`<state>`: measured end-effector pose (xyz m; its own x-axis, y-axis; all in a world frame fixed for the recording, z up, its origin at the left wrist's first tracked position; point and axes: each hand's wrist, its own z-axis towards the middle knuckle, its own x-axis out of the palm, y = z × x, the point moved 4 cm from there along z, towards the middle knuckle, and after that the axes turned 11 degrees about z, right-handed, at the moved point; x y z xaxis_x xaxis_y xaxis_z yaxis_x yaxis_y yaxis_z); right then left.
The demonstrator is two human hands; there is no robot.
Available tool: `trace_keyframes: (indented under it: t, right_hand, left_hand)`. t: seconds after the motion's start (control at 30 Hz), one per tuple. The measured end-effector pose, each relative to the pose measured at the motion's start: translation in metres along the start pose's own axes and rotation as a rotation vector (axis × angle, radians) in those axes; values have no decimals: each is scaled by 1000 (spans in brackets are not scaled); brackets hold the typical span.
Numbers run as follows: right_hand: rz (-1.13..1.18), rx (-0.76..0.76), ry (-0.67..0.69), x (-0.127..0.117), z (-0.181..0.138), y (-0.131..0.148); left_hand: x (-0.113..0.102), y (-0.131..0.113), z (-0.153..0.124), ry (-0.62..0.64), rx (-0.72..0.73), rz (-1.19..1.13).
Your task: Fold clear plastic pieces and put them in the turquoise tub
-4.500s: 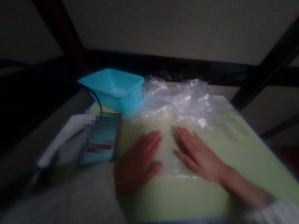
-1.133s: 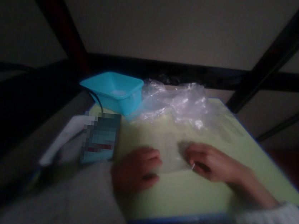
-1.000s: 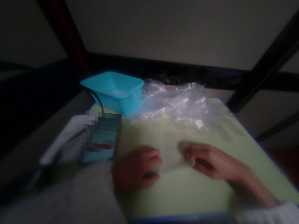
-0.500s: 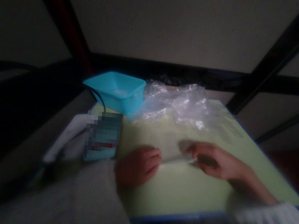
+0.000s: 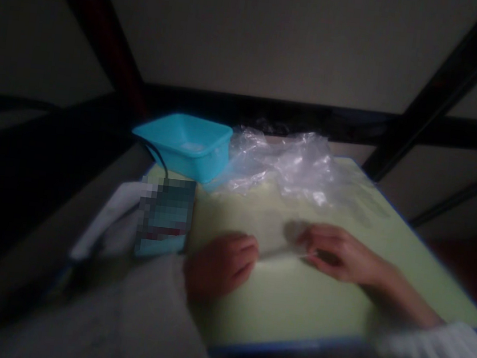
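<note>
A small clear plastic bag (image 5: 276, 242) lies on the pale green mat (image 5: 314, 308), stretched between my two hands. My left hand (image 5: 220, 263) has its fingers curled and pinches the bag's left edge. My right hand (image 5: 337, 253) is closed in a pinch on the bag's right edge. Both hands rest low on the mat near its middle. The picture is dim and soft, so the bag's outline is faint.
A turquoise plastic tub (image 5: 186, 144) stands at the mat's back left. Crumpled clear plastic (image 5: 292, 165) is heaped beside it. A blurred-out dark box (image 5: 165, 216) with a black cable sits left. White cloth (image 5: 104, 221) lies further left. Dark frame bars cross behind.
Earlier both hands lay flat and open on the bag. They have since curled and pinched its two edges, folding or lifting the near edge a little.
</note>
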<state>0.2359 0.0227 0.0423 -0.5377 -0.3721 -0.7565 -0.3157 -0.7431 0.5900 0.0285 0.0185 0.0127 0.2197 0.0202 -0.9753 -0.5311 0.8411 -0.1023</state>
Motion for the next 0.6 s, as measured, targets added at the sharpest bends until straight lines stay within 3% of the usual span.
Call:
trace_keyframes:
  t: [0.6]
  right_hand:
    - [4,-21,34,-10,-3,6]
  left_hand:
    - [1,1,0,11,-16,-39]
